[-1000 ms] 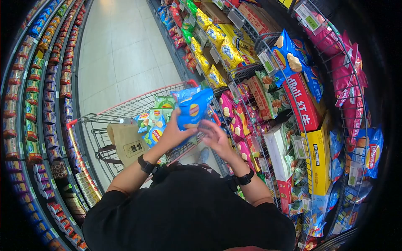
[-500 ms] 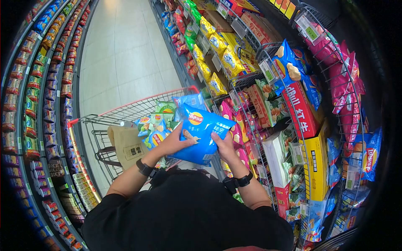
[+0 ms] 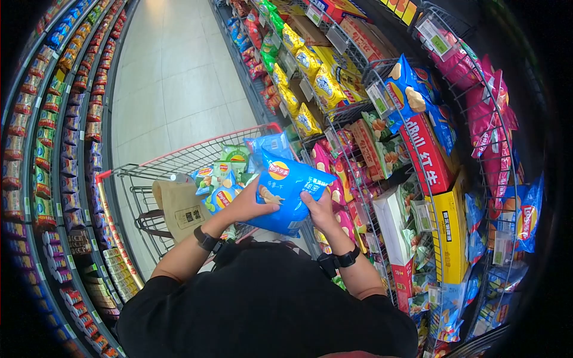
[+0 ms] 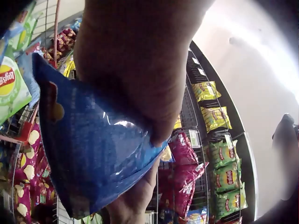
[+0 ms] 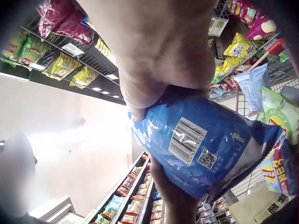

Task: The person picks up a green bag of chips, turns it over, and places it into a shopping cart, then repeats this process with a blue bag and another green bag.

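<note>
Both hands hold a blue bag of Lay's chips point(image 3: 285, 194) in front of the body, over the near right corner of the shopping cart point(image 3: 117, 230). My left hand point(image 3: 249, 204) grips its left side, thumb on the printed front. At the opposite side my right hand point(image 3: 320, 212) grips the bag, thumb near the upper right corner. The right wrist view shows the bag's back with a barcode point(image 5: 188, 140). In the cart lie a green chip bag point(image 3: 236, 155), a light blue bag point(image 3: 268, 144) and another blue Lay's bag point(image 3: 224, 198).
A tan shopping bag point(image 3: 179, 209) stands in the cart. Wire shelving close on the right holds pink chip bags point(image 3: 322, 156), yellow bags point(image 3: 328, 86) and a red Red Bull carton point(image 3: 428, 158). Shelves of packets point(image 3: 45, 152) line the left; a tiled aisle point(image 3: 179, 77) runs ahead.
A second ago the bag was tilted in my left hand, with the right hand's fingers spread beside it. Since then the right hand has gripped it and its printed front has turned up.
</note>
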Tool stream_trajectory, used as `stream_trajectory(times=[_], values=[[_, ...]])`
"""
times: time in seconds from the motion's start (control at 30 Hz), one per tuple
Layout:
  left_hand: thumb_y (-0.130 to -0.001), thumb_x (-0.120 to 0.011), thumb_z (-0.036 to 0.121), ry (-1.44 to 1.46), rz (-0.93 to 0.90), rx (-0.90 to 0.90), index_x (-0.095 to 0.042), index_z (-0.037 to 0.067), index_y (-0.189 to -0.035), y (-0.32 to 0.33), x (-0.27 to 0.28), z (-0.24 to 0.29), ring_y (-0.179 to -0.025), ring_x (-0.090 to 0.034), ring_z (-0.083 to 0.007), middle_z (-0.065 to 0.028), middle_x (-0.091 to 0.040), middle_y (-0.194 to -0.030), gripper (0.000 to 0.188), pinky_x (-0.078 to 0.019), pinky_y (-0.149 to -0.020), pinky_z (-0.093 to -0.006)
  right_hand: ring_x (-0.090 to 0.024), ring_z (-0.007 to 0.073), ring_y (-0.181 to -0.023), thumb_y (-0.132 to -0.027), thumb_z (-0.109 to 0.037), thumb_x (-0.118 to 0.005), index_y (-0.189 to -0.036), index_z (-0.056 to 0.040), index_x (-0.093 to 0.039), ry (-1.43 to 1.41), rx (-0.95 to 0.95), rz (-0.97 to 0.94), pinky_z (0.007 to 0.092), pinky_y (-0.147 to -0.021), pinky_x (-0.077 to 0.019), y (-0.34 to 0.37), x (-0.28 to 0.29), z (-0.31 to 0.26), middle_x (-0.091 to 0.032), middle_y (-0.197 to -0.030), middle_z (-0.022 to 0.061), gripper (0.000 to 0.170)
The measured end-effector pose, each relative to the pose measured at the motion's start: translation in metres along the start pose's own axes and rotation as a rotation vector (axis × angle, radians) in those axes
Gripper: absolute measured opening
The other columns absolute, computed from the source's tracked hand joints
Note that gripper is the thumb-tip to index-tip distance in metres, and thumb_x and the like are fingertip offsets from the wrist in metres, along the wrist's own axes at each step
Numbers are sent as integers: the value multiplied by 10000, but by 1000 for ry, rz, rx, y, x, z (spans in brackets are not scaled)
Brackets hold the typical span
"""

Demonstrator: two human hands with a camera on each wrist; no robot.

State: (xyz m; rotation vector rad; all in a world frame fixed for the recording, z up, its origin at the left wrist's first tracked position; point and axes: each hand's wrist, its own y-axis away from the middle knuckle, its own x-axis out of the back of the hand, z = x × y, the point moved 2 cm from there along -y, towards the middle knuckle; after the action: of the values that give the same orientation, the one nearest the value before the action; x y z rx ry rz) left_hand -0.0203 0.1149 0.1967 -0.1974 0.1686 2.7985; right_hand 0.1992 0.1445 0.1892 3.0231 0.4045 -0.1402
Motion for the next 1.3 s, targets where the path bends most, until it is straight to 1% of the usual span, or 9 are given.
stream_trajectory(times=[0.17, 0.27, 0.47, 0.63, 0.83, 1.03, 1.13, 1.23, 1.3], values=[[-746, -801, 243, 16, 55, -16, -290, 5, -1419, 2, -2, 3, -1224, -486, -217, -131, -496, -1330, 879, -397, -1031, -357, -565, 172, -1042, -845, -323, -730, -1311, 2, -423, -34, -61, -12, 329, -909, -467, 2, 9, 17, -592, -1164, 109, 646], [-772, -785, 253, -10, 101, -17, -322, 10, -1400, 1, 2, -4, -1177, -521, -210, -125, -518, -1299, 818, -443, -982, -350, -538, 183, -1100, -846, -320, -727, -1347, -4, -373, -253, -117, -112, 333, -940, -450, 4, 4, 16, -553, -1227, 112, 690], [-844, -718, 306, 298, 205, 110, -353, 2, -1365, -2, 6, -12, -1099, -566, -203, -142, -529, -1273, 705, -496, -910, -339, -538, 188, -1122, -885, -252, -682, -1343, 6, -368, -255, -319, -159, 342, -949, -457, 15, -19, 7, -540, -1258, 113, 612], [-860, -688, 356, 27, 149, 160, -232, -23, -1436, 3, 7, -22, -1174, -519, -240, -200, -458, -1346, 827, -475, -944, -354, -581, 200, -1076, -929, -270, -617, -1312, -10, -400, -354, -389, -65, 340, -902, -499, 10, -16, 10, -555, -1233, 113, 511], [-878, -660, 374, 249, 169, 304, -263, -37, -1414, 13, 6, -22, -1100, -583, -243, -204, -502, -1302, 784, -509, -891, -334, -574, 206, -1107, -949, -293, -579, -1394, -31, -310, -436, -504, -159, 344, -917, -499, 10, -22, 12, -526, -1282, 119, 582], [-894, -633, 392, 264, 229, 362, -308, -44, -1388, 20, 9, -18, -1011, -629, -229, -196, -557, -1232, 734, -531, -841, -322, -572, 214, -1113, -939, -312, -592, -1406, -39, -307, -363, -570, -170, 359, -923, -496, 12, -33, 10, -531, -1279, 122, 611], [-879, -632, 456, 233, 192, 370, -149, -80, -1444, 21, 11, -18, -1086, -587, -237, -229, -473, -1320, 917, -514, -857, -304, -577, 218, -1105, -933, -309, -599, -1401, -37, -316, -372, -562, -154, 365, -916, -499, 11, -33, 12, -533, -1275, 125, 610], [-888, -629, 428, 248, 232, 316, -313, -42, -1386, 21, 8, -18, -1027, -620, -226, -210, -543, -1244, 755, -528, -831, -313, -581, 227, -1101, -932, -295, -591, -1396, -34, -321, -430, -568, -171, 368, -910, -503, 9, -28, 19, -535, -1271, 133, 597], [-875, -655, 402, 88, 292, 318, -312, -34, -1390, 20, 9, -21, -1060, -603, -230, -215, -530, -1257, 758, -525, -839, -322, -583, 226, -1088, -918, -241, -611, -1393, -27, -323, -417, -514, -141, 361, -905, -504, 8, -28, 18, -540, -1258, 132, 595]])
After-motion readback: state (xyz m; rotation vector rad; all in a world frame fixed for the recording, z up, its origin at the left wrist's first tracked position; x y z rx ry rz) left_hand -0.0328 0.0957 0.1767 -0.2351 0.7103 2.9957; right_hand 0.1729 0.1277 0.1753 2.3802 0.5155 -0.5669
